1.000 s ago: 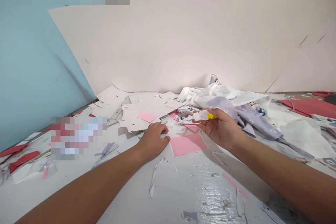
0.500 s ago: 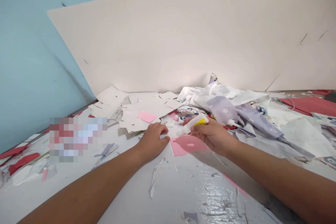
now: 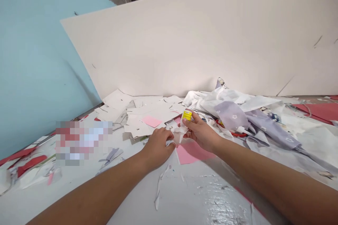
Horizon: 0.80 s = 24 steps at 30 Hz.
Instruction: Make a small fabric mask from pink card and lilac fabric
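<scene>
A small white bottle with a yellow label is gripped in my right hand, tilted over the near sheet. My left hand rests on the table at the left edge of that pink sheet, its fingers curled and close together; whether they pinch anything is too small to tell. Between the two hands is a crumpled whitish piece, near the bottle's lower end. A smaller pink piece lies on white cut sheets behind my left hand.
White and lilac flowered cloth is heaped at the right, with red handles under its edge. Red pieces lie at the far left. Red sheets lie far right. A pale upright panel stands behind the table.
My right hand has moved left with the bottle, which is now more upright and closer to my left hand. The view has shifted slightly; my left hand stays by the pink sheet.
</scene>
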Each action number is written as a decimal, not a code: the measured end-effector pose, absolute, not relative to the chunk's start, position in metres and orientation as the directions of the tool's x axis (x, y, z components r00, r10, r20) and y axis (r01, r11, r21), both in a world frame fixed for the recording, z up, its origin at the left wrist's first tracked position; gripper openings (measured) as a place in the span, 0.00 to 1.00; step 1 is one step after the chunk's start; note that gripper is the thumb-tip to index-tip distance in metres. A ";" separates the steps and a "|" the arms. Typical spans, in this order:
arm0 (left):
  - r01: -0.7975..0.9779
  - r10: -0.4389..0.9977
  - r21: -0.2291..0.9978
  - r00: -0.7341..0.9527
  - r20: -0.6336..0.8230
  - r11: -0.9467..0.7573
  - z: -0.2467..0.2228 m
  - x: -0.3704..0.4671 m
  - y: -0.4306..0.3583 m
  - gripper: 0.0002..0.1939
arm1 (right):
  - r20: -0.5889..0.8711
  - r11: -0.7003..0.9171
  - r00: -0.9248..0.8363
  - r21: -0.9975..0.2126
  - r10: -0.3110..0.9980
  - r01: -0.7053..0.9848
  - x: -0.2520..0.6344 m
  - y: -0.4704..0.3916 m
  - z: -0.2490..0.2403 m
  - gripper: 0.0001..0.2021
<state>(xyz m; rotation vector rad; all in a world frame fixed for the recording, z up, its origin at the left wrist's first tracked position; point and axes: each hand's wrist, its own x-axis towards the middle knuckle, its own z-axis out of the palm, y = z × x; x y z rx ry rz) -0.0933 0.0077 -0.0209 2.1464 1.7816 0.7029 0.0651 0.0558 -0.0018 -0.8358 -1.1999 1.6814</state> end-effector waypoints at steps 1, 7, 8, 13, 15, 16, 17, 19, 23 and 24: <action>0.843 0.971 0.493 0.128 0.202 -0.214 -0.022 -0.093 0.008 0.05 | -0.029 -0.150 -0.390 -0.948 0.920 -0.282 0.064 0.058 -0.004 0.14; 0.845 0.969 0.486 0.134 0.209 -0.222 -0.023 -0.094 0.009 0.03 | -0.057 -0.197 -0.420 -0.934 0.906 -0.299 0.062 0.063 -0.014 0.08; 0.846 0.969 0.486 0.133 0.206 -0.220 -0.023 -0.094 0.009 0.03 | -0.055 -0.199 -0.426 -0.933 0.903 -0.301 0.061 0.063 -0.016 0.09; 0.850 0.970 0.480 0.134 0.203 -0.218 -0.024 -0.094 0.009 0.04 | -0.019 -0.177 -0.430 -0.927 0.903 -0.330 0.061 0.062 -0.023 0.11; 0.851 0.970 0.478 0.135 0.203 -0.219 -0.025 -0.094 0.009 0.05 | -0.007 -0.166 -0.422 -0.925 0.907 -0.343 0.062 0.063 -0.026 0.11; 0.850 0.970 0.479 0.135 0.201 -0.217 -0.025 -0.094 0.009 0.05 | -0.004 -0.163 -0.418 -0.924 0.908 -0.347 0.063 0.063 -0.026 0.11; 0.850 0.971 0.480 0.134 0.197 -0.215 -0.024 -0.094 0.009 0.05 | -0.003 -0.161 -0.413 -0.923 0.911 -0.349 0.063 0.063 -0.027 0.11; 0.851 0.973 0.481 0.133 0.188 -0.209 -0.023 -0.094 0.009 0.06 | -0.008 -0.160 -0.402 -0.924 0.916 -0.348 0.063 0.064 -0.027 0.11; 0.850 0.972 0.479 0.140 0.190 -0.217 -0.022 -0.094 0.009 0.05 | -0.018 -0.162 -0.391 -0.927 0.920 -0.339 0.063 0.064 -0.027 0.10; 0.850 0.971 0.479 0.141 0.195 -0.220 -0.023 -0.094 0.009 0.05 | -0.019 -0.162 -0.391 -0.927 0.920 -0.338 0.062 0.065 -0.027 0.10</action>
